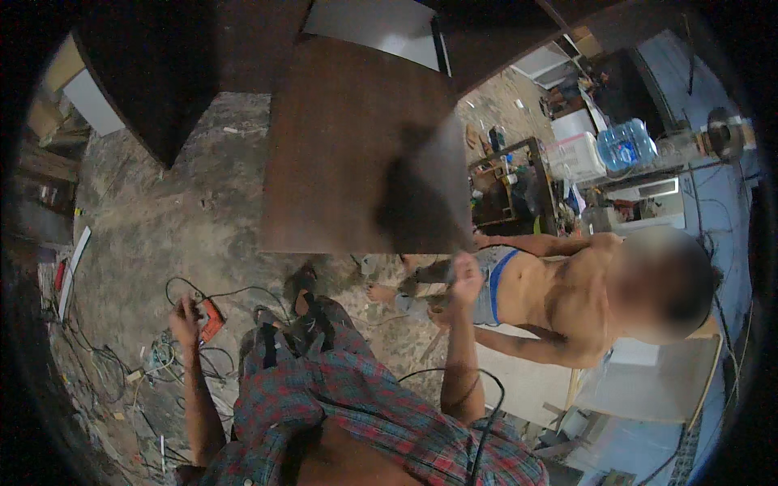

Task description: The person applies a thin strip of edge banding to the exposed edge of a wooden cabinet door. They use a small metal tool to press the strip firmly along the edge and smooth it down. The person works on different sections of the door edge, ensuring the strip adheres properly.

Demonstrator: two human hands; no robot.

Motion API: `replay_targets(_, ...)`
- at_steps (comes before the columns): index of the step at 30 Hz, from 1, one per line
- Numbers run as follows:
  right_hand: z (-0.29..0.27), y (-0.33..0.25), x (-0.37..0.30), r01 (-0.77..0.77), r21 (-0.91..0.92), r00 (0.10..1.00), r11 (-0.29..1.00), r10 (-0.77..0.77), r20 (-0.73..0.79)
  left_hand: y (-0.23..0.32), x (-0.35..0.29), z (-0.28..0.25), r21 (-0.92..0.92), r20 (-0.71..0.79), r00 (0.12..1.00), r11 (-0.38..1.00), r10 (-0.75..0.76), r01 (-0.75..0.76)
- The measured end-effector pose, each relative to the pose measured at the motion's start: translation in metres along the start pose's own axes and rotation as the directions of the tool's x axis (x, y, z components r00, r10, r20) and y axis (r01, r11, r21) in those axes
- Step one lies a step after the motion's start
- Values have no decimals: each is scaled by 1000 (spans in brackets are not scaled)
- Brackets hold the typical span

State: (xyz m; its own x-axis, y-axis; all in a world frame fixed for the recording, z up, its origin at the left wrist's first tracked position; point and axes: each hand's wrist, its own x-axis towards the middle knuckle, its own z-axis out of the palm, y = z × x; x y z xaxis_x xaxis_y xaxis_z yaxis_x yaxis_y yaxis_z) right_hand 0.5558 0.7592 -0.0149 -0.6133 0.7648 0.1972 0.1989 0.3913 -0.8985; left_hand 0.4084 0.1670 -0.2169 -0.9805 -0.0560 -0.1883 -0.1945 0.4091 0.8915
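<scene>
plaid shirt (pixel 275 397) fills the space behind-left of the right hand (pixel 467 279), which is at the brown panel (pixel 340 146)'s corner, grip unclear; orange tool (pixel 212 321) just beside curled left hand (pixel 186 321), hold unclear.

1 blue water jug (pixel 626 146) sits beside 1 white box (pixel 577 159).

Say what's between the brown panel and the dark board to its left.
Beside the brown panel, the head view shows stained floor with a pale scrap.

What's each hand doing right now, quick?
Left hand: looks curled beside the orange power tool; can't tell if it's holding it.
Right hand: blurred, by a corner of the brown panel; can't tell if closed.
</scene>
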Motion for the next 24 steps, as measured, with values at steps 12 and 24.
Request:
replay_targets(12,-77,101,66,-29,-253,998,967,42,49,-176,-90,24,62,346,684,743,-642,666)
replay_targets(24,-97,98,68,125,-180,973,976,-86,212,-65,15,104,61,358,928,995,-100,83)
